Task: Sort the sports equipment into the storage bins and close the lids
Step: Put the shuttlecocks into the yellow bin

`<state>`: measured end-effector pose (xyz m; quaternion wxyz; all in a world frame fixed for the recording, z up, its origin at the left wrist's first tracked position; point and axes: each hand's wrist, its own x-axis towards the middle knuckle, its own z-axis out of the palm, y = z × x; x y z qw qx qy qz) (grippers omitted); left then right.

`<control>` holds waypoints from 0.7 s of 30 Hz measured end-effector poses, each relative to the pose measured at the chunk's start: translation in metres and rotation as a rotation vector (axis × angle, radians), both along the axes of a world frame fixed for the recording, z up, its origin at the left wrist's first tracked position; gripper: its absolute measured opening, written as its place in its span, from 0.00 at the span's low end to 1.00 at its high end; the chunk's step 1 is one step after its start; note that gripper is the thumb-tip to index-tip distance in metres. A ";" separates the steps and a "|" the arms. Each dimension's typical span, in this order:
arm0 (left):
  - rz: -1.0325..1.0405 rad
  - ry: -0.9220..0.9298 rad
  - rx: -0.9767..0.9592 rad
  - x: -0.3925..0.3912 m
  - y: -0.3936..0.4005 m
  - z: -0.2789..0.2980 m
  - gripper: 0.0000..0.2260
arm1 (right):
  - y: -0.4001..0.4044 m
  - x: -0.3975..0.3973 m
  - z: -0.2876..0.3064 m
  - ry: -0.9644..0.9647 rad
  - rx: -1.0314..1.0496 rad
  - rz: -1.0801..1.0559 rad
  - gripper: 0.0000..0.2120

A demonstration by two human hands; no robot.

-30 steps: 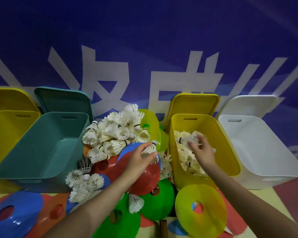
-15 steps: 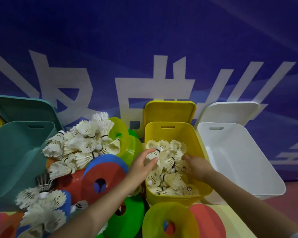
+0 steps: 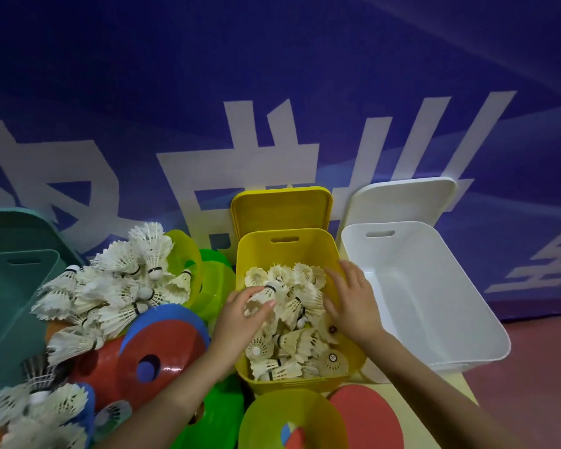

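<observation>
A yellow bin (image 3: 256,251) in the middle holds several white shuttlecocks (image 3: 300,345); its yellow lid (image 3: 280,207) leans upright behind it. My left hand (image 3: 240,319) is over the bin's left side, fingers curled round one shuttlecock (image 3: 263,298). My right hand (image 3: 353,301) hovers over the bin's right side with fingers spread, holding nothing. More shuttlecocks (image 3: 117,286) are heaped to the left on coloured flat cones (image 3: 162,348).
An empty white bin (image 3: 434,286) stands to the right with its white lid (image 3: 399,200) behind. A teal bin (image 3: 10,303) is at the left edge. Green (image 3: 214,283), yellow (image 3: 292,422) and red (image 3: 366,416) cones lie around. A blue banner wall closes the back.
My left hand has carried a shuttlecock from the pile over into the yellow bin. My right hand rose from the shuttlecocks toward the bin's right rim. The view swung right.
</observation>
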<state>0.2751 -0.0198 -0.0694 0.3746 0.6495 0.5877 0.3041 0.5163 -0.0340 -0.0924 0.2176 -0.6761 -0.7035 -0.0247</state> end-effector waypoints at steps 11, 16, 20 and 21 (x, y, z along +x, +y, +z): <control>-0.217 0.025 -0.103 0.058 0.013 -0.029 0.16 | -0.002 0.010 0.001 0.560 -0.286 -0.284 0.19; -0.284 0.188 -0.106 0.066 0.023 -0.048 0.19 | -0.003 0.011 -0.005 0.749 -0.263 -0.335 0.20; -0.382 0.430 -0.128 0.058 0.031 -0.064 0.23 | -0.003 0.012 -0.008 0.773 -0.263 -0.325 0.18; -0.378 0.442 -0.123 0.057 0.033 -0.066 0.23 | -0.003 0.012 -0.009 0.776 -0.260 -0.328 0.18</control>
